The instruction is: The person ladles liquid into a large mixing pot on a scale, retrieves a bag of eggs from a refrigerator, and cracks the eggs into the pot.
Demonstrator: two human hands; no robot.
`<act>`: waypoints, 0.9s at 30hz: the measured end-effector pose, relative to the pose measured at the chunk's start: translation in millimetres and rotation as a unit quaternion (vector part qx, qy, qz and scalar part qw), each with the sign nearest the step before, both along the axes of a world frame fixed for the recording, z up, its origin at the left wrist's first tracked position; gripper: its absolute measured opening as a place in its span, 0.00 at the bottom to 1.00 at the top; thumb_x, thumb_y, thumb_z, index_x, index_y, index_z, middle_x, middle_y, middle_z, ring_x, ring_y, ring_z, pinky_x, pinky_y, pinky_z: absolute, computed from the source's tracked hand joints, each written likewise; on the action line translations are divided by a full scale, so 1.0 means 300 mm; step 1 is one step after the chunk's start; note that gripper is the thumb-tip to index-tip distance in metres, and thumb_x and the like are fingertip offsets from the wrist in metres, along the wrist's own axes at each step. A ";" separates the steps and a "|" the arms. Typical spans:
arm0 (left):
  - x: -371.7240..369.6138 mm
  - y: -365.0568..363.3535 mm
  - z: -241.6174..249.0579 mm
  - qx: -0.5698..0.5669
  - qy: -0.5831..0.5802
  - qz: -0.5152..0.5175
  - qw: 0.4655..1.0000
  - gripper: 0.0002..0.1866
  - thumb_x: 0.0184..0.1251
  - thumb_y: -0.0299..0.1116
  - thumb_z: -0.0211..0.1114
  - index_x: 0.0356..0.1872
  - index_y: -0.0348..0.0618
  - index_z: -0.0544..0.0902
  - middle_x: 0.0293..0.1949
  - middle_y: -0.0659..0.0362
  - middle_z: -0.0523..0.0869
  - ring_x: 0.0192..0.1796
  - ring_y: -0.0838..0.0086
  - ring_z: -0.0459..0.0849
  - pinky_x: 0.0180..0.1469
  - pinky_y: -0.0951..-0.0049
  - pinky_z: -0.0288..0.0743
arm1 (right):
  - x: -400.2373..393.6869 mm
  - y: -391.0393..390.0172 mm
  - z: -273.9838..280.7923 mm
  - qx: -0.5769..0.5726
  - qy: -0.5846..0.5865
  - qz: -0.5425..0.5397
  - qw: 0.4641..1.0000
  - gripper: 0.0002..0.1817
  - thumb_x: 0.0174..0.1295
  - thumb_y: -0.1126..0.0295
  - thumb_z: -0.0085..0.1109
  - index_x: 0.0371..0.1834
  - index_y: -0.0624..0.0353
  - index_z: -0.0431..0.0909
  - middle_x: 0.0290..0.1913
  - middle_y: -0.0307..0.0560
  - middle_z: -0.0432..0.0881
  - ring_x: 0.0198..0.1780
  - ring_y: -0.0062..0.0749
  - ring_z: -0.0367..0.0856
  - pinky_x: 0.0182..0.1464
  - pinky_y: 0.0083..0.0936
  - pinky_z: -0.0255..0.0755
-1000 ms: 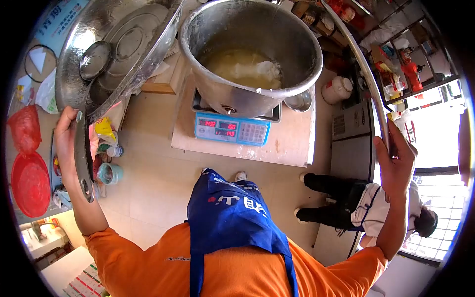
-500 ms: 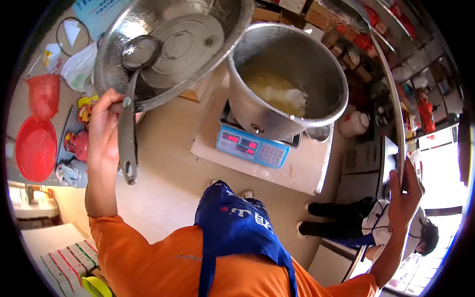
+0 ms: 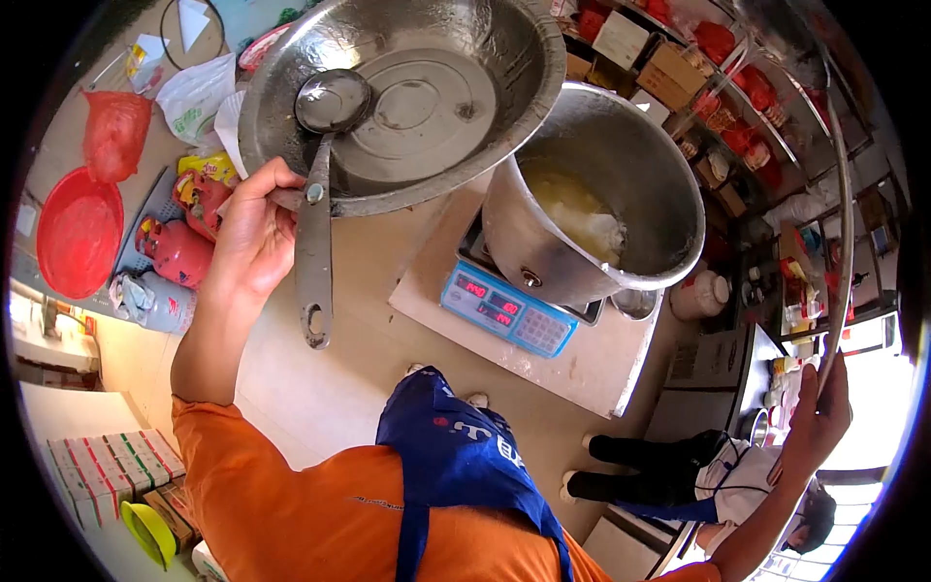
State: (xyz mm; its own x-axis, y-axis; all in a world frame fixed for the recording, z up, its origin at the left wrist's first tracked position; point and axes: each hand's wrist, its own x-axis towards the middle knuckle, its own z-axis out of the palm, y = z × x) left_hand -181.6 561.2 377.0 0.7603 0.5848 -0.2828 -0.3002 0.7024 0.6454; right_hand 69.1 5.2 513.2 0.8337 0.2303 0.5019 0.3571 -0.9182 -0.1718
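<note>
My left hand [image 3: 257, 233] is closed on the rim of a wide metal basin [image 3: 524, 107], which is held up and tilted. A metal ladle [image 3: 315, 247] rests in the basin, its handle hanging over the rim beside my fingers. To the right, a deep metal pot [image 3: 514, 218] holds yellowish liquid with a white mass [image 3: 596, 233] in it. The pot stands on a blue digital scale [image 3: 509, 310] with red lit figures. My right hand [image 3: 815, 417] is closed around a long, thin metal handle [image 3: 846, 213] reaching upward; a rounded metal part shows near its far end.
The scale is on a pale worktop [image 3: 427, 291]. At left are a red bowl [image 3: 80, 233], red bags and plastic bottles. A person [image 3: 737, 475] in dark trousers is at lower right. Shelves [image 3: 737, 78] with boxes and red bags line the right; cartons [image 3: 107, 475] are stacked at lower left.
The basin and ladle have shifted right in view, along with my left hand. My right hand and the long handle appear farther right and lower. The camera view has shifted too.
</note>
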 end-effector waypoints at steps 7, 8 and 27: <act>0.000 -0.046 0.059 0.012 0.026 0.016 0.999 0.07 0.70 0.29 0.59 0.30 0.44 0.78 0.26 0.55 0.87 0.24 0.68 0.88 0.31 0.68 0.89 | 0.024 0.008 0.022 0.010 -0.062 0.037 0.997 0.22 0.75 0.65 0.63 0.68 0.62 0.79 0.30 0.40 0.83 0.21 0.12 0.68 0.23 0.20 0.59; -0.001 -0.047 0.062 0.016 0.038 0.017 0.999 0.07 0.70 0.29 0.59 0.30 0.44 0.78 0.25 0.56 0.86 0.24 0.69 0.88 0.31 0.68 0.89 | 0.020 0.015 0.027 0.013 -0.060 0.035 0.998 0.22 0.75 0.64 0.63 0.67 0.62 0.79 0.30 0.40 0.83 0.22 0.13 0.68 0.23 0.20 0.59; -0.041 -0.002 -0.063 0.047 0.089 0.034 0.994 0.02 0.66 0.26 0.61 0.34 0.46 0.78 0.34 0.65 0.84 0.36 0.75 0.86 0.42 0.70 0.85 | -0.017 0.160 -0.210 0.207 0.394 0.129 0.886 0.24 0.67 0.70 0.63 0.64 0.70 0.80 0.16 0.31 0.72 0.11 0.10 0.62 0.11 0.15 0.53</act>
State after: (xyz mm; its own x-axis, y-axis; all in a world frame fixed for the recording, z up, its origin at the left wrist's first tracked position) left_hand -194.0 560.7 358.1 0.6606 0.6632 -0.3518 -0.2195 0.6187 0.7543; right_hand 63.9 53.2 450.2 0.9094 0.3961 -0.1272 0.1652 -0.6244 -0.7634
